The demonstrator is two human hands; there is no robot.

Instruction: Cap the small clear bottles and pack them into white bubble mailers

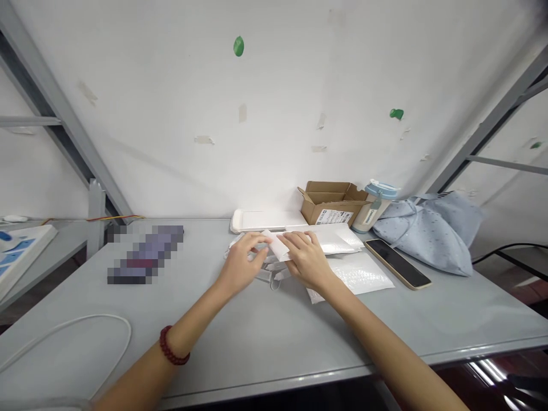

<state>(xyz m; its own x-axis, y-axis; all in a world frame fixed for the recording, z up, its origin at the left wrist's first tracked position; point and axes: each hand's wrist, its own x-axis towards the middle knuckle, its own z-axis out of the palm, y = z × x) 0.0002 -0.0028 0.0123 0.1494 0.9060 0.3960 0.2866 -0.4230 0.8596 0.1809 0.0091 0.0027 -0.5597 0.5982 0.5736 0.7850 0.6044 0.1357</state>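
Observation:
A small flat white piece [276, 245], like a folded paper or slim packet, is held above the desk by my right hand [308, 260], its fingers over the top and the thumb tucked beneath. My left hand [242, 264] is at its left end; the fingers are bent, thumb and forefinger apart, fingertips by its edge. Under and beside my hands lie white bubble mailers [357, 274] and a white cable [274, 279] with clear wrapping, partly hidden. What exactly the white piece is, I cannot tell.
Behind stand a white tray-like box [274, 219], an open cardboard box [334, 211] and a blue-lidded cup [374, 208]. On the right are a phone [398, 264] and a light blue cloth bag [428, 234]. A pixelated item [148, 254] and a looped white cable [124, 319] lie left.

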